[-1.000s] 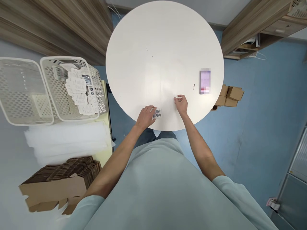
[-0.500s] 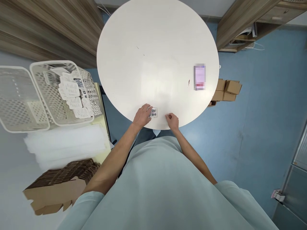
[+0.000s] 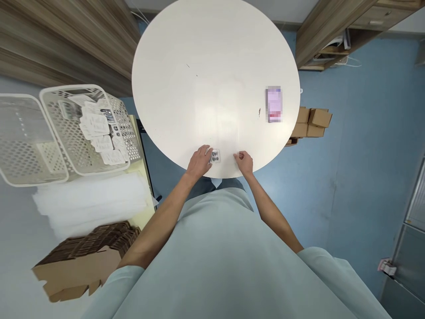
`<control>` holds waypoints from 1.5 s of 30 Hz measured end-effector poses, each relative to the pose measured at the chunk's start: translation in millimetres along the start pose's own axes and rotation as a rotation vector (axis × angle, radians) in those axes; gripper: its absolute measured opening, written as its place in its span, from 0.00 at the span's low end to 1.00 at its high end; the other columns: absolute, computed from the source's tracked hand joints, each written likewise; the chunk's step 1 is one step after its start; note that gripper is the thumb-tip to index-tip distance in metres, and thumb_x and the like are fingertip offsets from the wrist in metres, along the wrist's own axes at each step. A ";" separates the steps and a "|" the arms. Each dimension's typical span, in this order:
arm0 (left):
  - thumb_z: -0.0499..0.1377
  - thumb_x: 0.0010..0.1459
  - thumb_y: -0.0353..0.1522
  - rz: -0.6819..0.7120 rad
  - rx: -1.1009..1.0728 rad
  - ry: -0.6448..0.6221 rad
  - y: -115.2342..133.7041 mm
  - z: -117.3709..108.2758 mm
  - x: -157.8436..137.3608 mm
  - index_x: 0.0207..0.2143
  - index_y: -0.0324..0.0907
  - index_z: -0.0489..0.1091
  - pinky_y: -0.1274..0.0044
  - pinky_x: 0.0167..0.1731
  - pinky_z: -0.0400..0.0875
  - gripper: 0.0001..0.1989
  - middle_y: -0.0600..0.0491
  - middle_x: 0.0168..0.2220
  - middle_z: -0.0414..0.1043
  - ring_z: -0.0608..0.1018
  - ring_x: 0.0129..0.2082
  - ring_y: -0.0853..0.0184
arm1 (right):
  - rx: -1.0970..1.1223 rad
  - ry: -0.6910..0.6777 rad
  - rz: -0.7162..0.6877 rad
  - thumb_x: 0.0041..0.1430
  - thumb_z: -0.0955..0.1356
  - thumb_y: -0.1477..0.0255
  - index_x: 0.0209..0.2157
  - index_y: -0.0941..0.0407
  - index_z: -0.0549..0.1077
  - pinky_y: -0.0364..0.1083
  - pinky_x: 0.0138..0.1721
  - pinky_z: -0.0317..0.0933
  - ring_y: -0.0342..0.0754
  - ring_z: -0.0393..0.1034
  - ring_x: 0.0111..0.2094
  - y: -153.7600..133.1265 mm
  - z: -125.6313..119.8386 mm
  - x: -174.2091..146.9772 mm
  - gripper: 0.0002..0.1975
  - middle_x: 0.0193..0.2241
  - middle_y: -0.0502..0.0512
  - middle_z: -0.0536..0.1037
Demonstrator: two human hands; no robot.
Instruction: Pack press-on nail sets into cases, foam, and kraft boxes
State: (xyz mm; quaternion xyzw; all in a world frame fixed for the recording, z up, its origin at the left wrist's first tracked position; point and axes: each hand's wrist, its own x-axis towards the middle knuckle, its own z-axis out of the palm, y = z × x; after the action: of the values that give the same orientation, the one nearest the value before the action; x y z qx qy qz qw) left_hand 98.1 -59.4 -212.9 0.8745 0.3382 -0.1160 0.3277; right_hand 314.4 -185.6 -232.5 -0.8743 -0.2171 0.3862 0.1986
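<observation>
Near the front edge of the round white table (image 3: 219,48) lies a small clear blister pack (image 3: 215,156) with several dark grey pieces in it. My left hand (image 3: 199,161) holds down the pack's left side, fingers bent over it and hiding that end. A short gap to the right, my right hand (image 3: 244,162) is at the table's surface with thumb and forefinger pinched together. Whatever may be between those fingertips is too small to make out.
A pixelated phone-like object (image 3: 274,104) lies on the table's right side. To the left stand a white basket (image 3: 84,170) of carded packs, white sheets (image 3: 96,199) and folded cardboard boxes (image 3: 79,270). Small brown boxes (image 3: 320,118) sit beyond the table's right edge.
My right hand has moved a little to the right and forward, away from the blister pack. My left hand stays at the pack. The whole view has shifted slightly.
</observation>
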 end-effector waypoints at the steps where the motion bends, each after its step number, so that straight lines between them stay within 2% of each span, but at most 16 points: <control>1: 0.62 0.59 0.27 0.000 -0.003 0.001 0.2 -0.8 3.0 0.71 0.41 0.60 0.54 0.68 0.64 0.37 0.34 0.73 0.59 0.62 0.74 0.44 | 0.001 0.000 0.010 0.64 0.71 0.59 0.43 0.52 0.77 0.50 0.46 0.70 0.52 0.79 0.41 2.5 1.3 -3.8 0.12 0.38 0.55 0.84; 5: 0.61 0.58 0.26 -0.012 0.010 -0.029 -3.1 -1.1 11.5 0.71 0.40 0.61 0.53 0.65 0.66 0.38 0.33 0.72 0.59 0.63 0.73 0.42 | 0.039 0.005 0.027 0.66 0.70 0.61 0.41 0.52 0.76 0.49 0.44 0.70 0.52 0.80 0.39 7.1 5.4 -20.5 0.09 0.36 0.54 0.84; 8: 0.61 0.57 0.27 -0.001 0.018 -0.037 -6.5 0.8 12.8 0.69 0.38 0.62 0.54 0.64 0.68 0.37 0.33 0.72 0.59 0.63 0.72 0.42 | 0.065 0.037 0.010 0.68 0.68 0.62 0.38 0.52 0.75 0.48 0.43 0.70 0.52 0.80 0.40 1.1 4.8 -33.8 0.09 0.38 0.55 0.85; 13: 0.63 0.58 0.29 0.021 0.010 -0.016 -10.0 2.3 12.3 0.70 0.39 0.61 0.55 0.65 0.67 0.38 0.34 0.72 0.59 0.63 0.72 0.44 | 0.033 0.083 -0.134 0.71 0.67 0.61 0.40 0.53 0.75 0.49 0.44 0.69 0.52 0.79 0.41 -22.7 3.7 -57.2 0.11 0.42 0.56 0.84; 16: 0.64 0.61 0.34 0.000 -0.078 0.023 -11.0 0.0 8.9 0.72 0.39 0.59 0.58 0.66 0.68 0.38 0.36 0.72 0.60 0.64 0.72 0.46 | -0.038 0.062 -0.245 0.74 0.65 0.62 0.42 0.52 0.75 0.48 0.43 0.68 0.51 0.78 0.41 -38.6 11.9 -67.5 0.10 0.43 0.55 0.82; 19: 0.56 0.71 0.40 -0.107 -0.214 0.137 -11.0 -3.7 0.1 0.70 0.40 0.62 0.61 0.64 0.70 0.29 0.38 0.70 0.65 0.69 0.68 0.51 | -0.112 -0.001 -0.323 0.76 0.64 0.64 0.42 0.51 0.75 0.47 0.42 0.67 0.50 0.77 0.42 -52.1 29.5 -71.6 0.10 0.44 0.54 0.80; 22: 0.50 0.75 0.44 -0.255 -0.364 0.199 -10.1 -7.1 -10.8 0.64 0.41 0.70 0.66 0.59 0.74 0.24 0.41 0.62 0.74 0.78 0.58 0.56 | -0.197 -0.068 -0.384 0.77 0.64 0.66 0.43 0.51 0.76 0.47 0.42 0.66 0.51 0.76 0.44 -61.8 53.3 -70.1 0.10 0.45 0.54 0.79; 24: 0.53 0.74 0.47 -0.365 -0.462 0.181 -10.3 -7.9 -15.6 0.59 0.42 0.74 0.68 0.56 0.76 0.23 0.43 0.58 0.79 0.82 0.52 0.58 | -0.267 -0.120 -0.426 0.77 0.64 0.67 0.44 0.51 0.77 0.48 0.43 0.66 0.53 0.75 0.46 -65.5 69.4 -67.6 0.10 0.45 0.56 0.79; 27: 0.61 0.68 0.48 -0.512 -0.549 0.122 -13.4 -5.6 -16.0 0.52 0.43 0.78 0.70 0.54 0.76 0.21 0.46 0.54 0.83 0.84 0.50 0.58 | -0.348 -0.189 -0.464 0.77 0.64 0.69 0.46 0.52 0.78 0.49 0.46 0.67 0.55 0.73 0.48 -67.1 89.2 -64.2 0.10 0.45 0.59 0.79; 32: 0.63 0.65 0.40 -0.598 -0.531 0.109 -22.4 3.9 -7.7 0.42 0.44 0.81 0.72 0.51 0.75 0.11 0.49 0.47 0.85 0.84 0.48 0.58 | -0.383 -0.215 -0.454 0.78 0.64 0.69 0.46 0.52 0.79 0.49 0.48 0.67 0.55 0.73 0.49 -65.2 103.3 -65.1 0.11 0.46 0.60 0.78; 37: 0.63 0.65 0.39 -0.650 -0.472 0.111 -27.3 8.7 -5.2 0.40 0.44 0.82 0.72 0.49 0.75 0.10 0.49 0.44 0.86 0.84 0.47 0.57 | -0.323 -0.172 -0.411 0.76 0.67 0.63 0.46 0.52 0.79 0.48 0.48 0.67 0.54 0.74 0.50 -60.5 97.0 -68.0 0.10 0.47 0.58 0.79; 45: 0.61 0.66 0.40 -0.667 -0.483 0.114 -30.7 13.6 -1.4 0.43 0.44 0.82 0.70 0.49 0.74 0.12 0.47 0.45 0.85 0.83 0.47 0.56 | -0.168 0.016 -0.158 0.73 0.68 0.62 0.54 0.54 0.75 0.51 0.50 0.68 0.56 0.75 0.51 -47.0 76.7 -46.8 0.15 0.52 0.61 0.80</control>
State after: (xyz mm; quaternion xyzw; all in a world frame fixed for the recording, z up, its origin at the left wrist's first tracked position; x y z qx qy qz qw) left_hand 76.8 -51.8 -237.8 0.6200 0.6380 -0.0847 0.4488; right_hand 216.9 -158.0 -228.6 -0.8710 -0.3154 0.3427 0.1563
